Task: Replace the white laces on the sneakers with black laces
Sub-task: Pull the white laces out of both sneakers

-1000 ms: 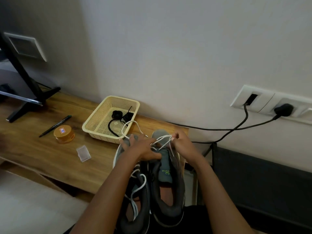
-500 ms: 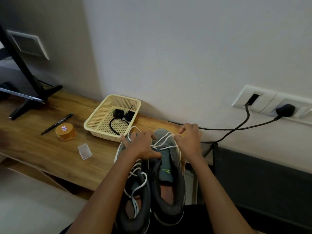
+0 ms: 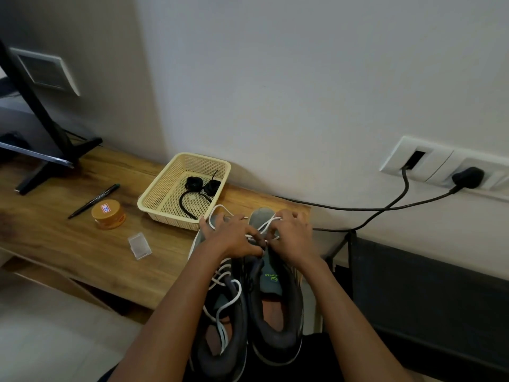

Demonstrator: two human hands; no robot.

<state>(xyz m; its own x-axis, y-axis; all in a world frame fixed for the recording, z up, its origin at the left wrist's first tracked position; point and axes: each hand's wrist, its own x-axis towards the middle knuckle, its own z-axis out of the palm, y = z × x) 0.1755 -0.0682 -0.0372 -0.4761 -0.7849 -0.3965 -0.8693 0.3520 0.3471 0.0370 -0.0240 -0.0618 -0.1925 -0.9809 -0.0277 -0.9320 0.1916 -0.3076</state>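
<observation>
Slack is regathered as the right hand (image 3: 292, 239), drawn rightward a moment ago, is brought in beside the left hand (image 3: 231, 239), both pinching the white lace (image 3: 265, 226) over the far end of the right sneaker (image 3: 278, 323); unlacing is judged unfinished, with black laces (image 3: 199, 187) left in the basket (image 3: 154, 201).

The person's left hand (image 3: 231, 238) and right hand (image 3: 292, 238) were bare, as seen from the head-worn camera. The left forearm (image 3: 176, 312) and right forearm (image 3: 344, 312) were uncovered down to the frame's bottom edge. A patch of black fabric (image 3: 316, 351), seemingly lap clothing, showed between the arms; its cut was unclear.
</observation>
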